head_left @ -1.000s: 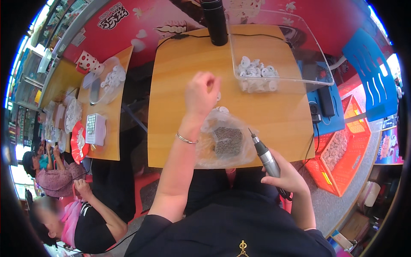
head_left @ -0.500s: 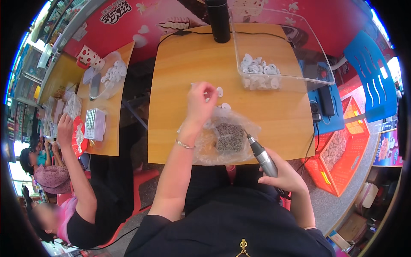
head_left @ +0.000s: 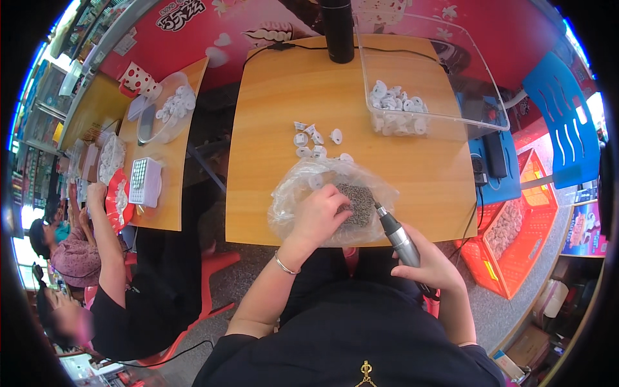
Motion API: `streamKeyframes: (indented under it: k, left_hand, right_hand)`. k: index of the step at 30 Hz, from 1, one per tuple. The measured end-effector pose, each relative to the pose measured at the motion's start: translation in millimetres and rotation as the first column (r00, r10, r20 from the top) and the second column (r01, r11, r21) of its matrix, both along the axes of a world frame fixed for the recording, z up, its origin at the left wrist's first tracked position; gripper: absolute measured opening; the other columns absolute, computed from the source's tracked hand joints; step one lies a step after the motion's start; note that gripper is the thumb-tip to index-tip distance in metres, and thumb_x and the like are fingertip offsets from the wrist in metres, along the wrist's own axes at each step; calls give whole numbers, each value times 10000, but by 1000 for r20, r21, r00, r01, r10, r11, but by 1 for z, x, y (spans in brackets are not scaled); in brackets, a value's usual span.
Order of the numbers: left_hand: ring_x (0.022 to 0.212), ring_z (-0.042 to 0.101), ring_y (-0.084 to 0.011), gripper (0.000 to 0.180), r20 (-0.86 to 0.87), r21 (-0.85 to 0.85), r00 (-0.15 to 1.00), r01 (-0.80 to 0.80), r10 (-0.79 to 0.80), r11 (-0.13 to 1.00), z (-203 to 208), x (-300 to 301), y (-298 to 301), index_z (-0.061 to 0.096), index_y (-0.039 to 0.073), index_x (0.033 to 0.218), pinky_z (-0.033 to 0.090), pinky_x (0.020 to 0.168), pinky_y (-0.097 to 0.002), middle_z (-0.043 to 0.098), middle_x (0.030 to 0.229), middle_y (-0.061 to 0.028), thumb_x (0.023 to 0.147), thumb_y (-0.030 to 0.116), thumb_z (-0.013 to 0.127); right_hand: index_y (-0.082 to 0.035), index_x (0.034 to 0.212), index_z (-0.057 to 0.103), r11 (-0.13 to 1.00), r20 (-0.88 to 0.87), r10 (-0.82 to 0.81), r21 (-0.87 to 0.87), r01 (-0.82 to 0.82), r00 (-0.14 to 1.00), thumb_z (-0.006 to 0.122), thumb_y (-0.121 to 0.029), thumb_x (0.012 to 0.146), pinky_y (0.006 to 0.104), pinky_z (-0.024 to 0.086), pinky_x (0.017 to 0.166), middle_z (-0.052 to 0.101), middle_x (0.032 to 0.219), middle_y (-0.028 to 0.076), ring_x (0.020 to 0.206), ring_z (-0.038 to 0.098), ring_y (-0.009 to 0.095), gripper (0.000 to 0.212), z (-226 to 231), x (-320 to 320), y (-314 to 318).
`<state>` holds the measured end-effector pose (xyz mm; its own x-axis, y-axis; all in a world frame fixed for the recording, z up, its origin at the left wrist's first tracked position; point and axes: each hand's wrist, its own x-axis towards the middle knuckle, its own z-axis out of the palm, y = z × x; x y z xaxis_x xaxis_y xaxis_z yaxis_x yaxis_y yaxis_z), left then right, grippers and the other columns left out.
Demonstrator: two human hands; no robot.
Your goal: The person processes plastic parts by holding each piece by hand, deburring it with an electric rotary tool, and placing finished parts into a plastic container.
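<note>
The bag (head_left: 290, 209) sits at the table's (head_left: 425, 168) near edge, maybe for easy reach; left hand (head_left: 321, 216) half-curled, catch hidden; right hand (head_left: 433, 264) wraps the screwdriver (head_left: 403, 245).

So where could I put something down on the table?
There's bare room left of the white pieces, out to the table edge; also right of the bag, in front of the clear box. The front middle is crowded: bag, left hand and screwdriver.

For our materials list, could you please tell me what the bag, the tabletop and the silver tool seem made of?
The bag: thin, clear plastic film, crinkled and glinting. The tabletop: smooth wood or laminate, with faint grain. The silver tool: barrel probably metal, from its sheen; possibly painted plastic.
</note>
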<state>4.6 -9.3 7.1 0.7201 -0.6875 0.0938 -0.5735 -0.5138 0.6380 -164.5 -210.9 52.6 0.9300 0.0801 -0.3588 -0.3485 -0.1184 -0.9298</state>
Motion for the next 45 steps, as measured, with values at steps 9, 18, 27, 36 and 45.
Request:
streamKeyframes:
  k: [9, 18, 27, 36, 45]
  left_hand:
    - [745, 599, -256, 71, 234, -50, 972, 37, -24, 998, -7, -3, -5, 672, 61, 773, 493, 652, -354, 584, 774, -59, 726, 91, 716]
    - [605, 539, -88, 88, -564, -405, 826, -259, -17, 877, -14, 4, 4, 681, 6, 835, 442, 552, -231, 673, 813, -43, 846, 93, 675]
    - [618, 490, -48, 189, -887, -454, 260, -634, -381, 626, -16, 4, 0, 665, 2, 955, 386, 502, -181, 676, 886, -74, 884, 177, 656]
    - [629, 473, -43, 200, -850, -457, 116, -645, -513, 612, -13, 1, -5, 646, 21, 952, 368, 485, -167, 649, 904, -55, 896, 213, 640]
    - [609, 467, -44, 202, -855, -442, 99, -651, -508, 617, -15, -1, -7, 621, 17, 966, 366, 447, -153, 642, 895, -65, 923, 213, 600]
  right_hand:
    - [-13, 1407, 316, 1000, -1, -9, 17, 9, 1000, 782, -112, 720, 283, 483, 789, 502, 1129, 77, 917, 552, 144, 836, 1, 0, 3]
    - [-17, 1409, 314, 1000, -23, 0, 18, 0, 1000, 790, -118, 715, 277, 483, 775, 519, 1092, 76, 894, 552, 133, 848, 2, 0, 5]
    - [-26, 1401, 341, 996, 24, 54, 65, -55, 998, 805, -261, 716, 311, 482, 774, 551, 1065, 97, 868, 557, 159, 859, 24, 12, 20]
    - [-28, 1428, 287, 996, 87, 84, -12, -84, 993, 817, -150, 704, 275, 471, 729, 565, 981, 89, 773, 551, 119, 905, 18, 15, 19]
    - [-23, 1421, 296, 996, 69, 78, -36, -76, 995, 818, -156, 702, 281, 476, 730, 558, 1009, 93, 795, 559, 127, 899, 15, 13, 19]
